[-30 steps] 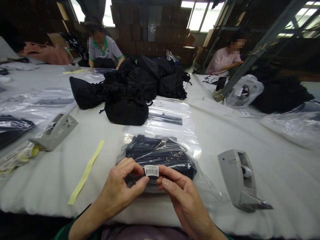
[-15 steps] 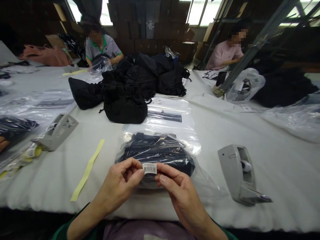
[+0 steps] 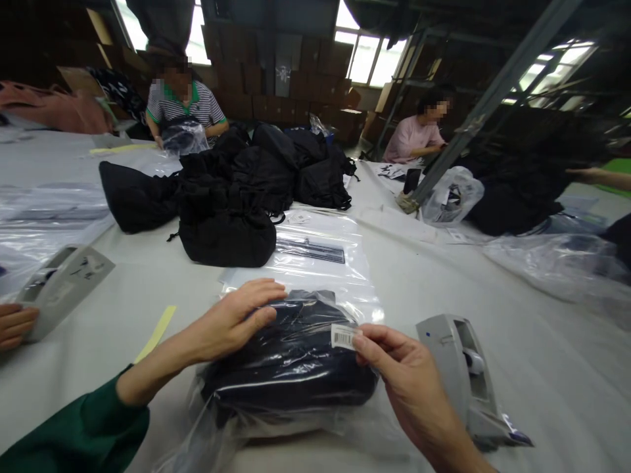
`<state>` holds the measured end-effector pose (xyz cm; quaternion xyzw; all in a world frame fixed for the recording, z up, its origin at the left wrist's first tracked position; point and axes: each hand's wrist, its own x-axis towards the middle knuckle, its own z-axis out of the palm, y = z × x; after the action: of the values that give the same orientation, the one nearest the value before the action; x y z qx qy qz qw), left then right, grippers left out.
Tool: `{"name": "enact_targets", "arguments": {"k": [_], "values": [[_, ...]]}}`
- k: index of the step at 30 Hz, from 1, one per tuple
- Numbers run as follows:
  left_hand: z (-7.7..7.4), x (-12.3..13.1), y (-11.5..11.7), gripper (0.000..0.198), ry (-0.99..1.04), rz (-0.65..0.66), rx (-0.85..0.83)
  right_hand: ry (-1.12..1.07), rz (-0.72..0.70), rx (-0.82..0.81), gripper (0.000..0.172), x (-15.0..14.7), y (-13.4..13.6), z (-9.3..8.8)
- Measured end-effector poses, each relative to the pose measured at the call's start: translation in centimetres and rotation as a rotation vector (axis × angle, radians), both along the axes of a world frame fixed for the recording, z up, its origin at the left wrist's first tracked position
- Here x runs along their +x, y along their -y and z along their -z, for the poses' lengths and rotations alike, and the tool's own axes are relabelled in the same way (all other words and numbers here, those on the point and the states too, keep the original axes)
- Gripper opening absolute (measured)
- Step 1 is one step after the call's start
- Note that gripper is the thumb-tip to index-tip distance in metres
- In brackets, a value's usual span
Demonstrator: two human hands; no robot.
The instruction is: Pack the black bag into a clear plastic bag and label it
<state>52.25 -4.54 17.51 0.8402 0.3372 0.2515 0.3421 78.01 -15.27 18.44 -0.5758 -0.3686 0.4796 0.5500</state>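
Note:
In front of me lies a dark bag in a clear plastic bag point(image 3: 296, 368), its film wrinkled and shiny. My right hand point(image 3: 399, 364) pinches a small white barcode label point(image 3: 344, 337) by its right end, over the right part of the package. The label's printed side faces me. My left hand point(image 3: 241, 318) lies over the package's upper left part with fingers stretched out and nothing in them. Beneath the far side of the package, flat clear plastic bags point(image 3: 320, 230) with dark printing are stacked.
Black drawstring bags point(image 3: 227, 226) are heaped beyond the package. One grey tape dispenser point(image 3: 458, 381) stands right, another tape dispenser point(image 3: 69, 289) left with another person's hand point(image 3: 17, 325) on it. A yellow strip point(image 3: 156, 334) lies left. A metal post point(image 3: 488, 108) slants at right.
My left hand has let go of the label and moved onto the package's upper left. My right hand now holds the label alone. The package is turned and nearer me.

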Motion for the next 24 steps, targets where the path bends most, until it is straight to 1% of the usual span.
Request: {"name": "enact_targets", "arguments": {"k": [2, 3, 4, 5, 6, 9, 10, 13, 14, 16, 18, 21, 24], "values": [[1.2, 0.5, -0.6, 0.043, -0.069, 0.185, -0.089, -0.06, 0.007, -0.062, 0.029, 0.5, -2.0, -0.1], [1.5, 0.7, -0.7, 0.046, -0.098, 0.274, -0.136, -0.103, 0.006, -0.098, 0.031, 0.6, -3.1, -0.1], [1.6, 0.8, -0.8, 0.046, -0.125, 0.346, -0.182, -0.148, -0.002, -0.133, 0.033, 0.5, -4.1, -0.1], [1.5, 0.9, -1.0, 0.044, -0.143, 0.38, -0.217, -0.186, -0.018, -0.167, 0.035, 0.3, -5.1, -0.1], [1.4, 1.0, -1.4, 0.041, -0.16, 0.372, -0.239, -0.213, -0.041, -0.197, 0.036, 0.0, -6.2, 0.0], [1.1, 1.3, -2.9, 0.045, -0.248, 0.267, -0.243, -0.231, -0.129, -0.271, 0.034, -1.1, -9.0, 0.7], [1.3, 1.3, -3.4, 0.047, -0.293, 0.282, -0.25, -0.231, -0.152, -0.293, 0.034, -1.5, -9.8, 1.2], [2.4, 1.3, -3.8, 0.058, -0.437, 0.445, -0.323, -0.204, -0.184, -0.396, 0.032, -1.9, -11.2, 3.1], [2.8, 1.1, -3.7, 0.061, -0.464, 0.471, -0.349, -0.174, -0.178, -0.44, 0.031, -1.8, -11.3, 3.9], [3.3, 0.6, -3.4, 0.065, -0.485, 0.465, -0.383, -0.095, -0.147, -0.515, 0.029, -1.3, -11.3, 5.2], [3.6, 0.1, -3.1, 0.065, -0.481, 0.454, -0.42, -0.03, -0.116, -0.563, 0.026, -0.7, -11.0, 6.0], [3.8, -0.3, -2.7, 0.064, -0.455, 0.449, -0.446, 0.03, -0.145, -0.585, 0.022, -0.4, -10.7, 6.0], [3.4, 0.0, -2.3, 0.062, -0.437, 0.416, -0.45, 0.048, -0.218, -0.575, 0.02, -0.9, -10.8, 5.1]]}}
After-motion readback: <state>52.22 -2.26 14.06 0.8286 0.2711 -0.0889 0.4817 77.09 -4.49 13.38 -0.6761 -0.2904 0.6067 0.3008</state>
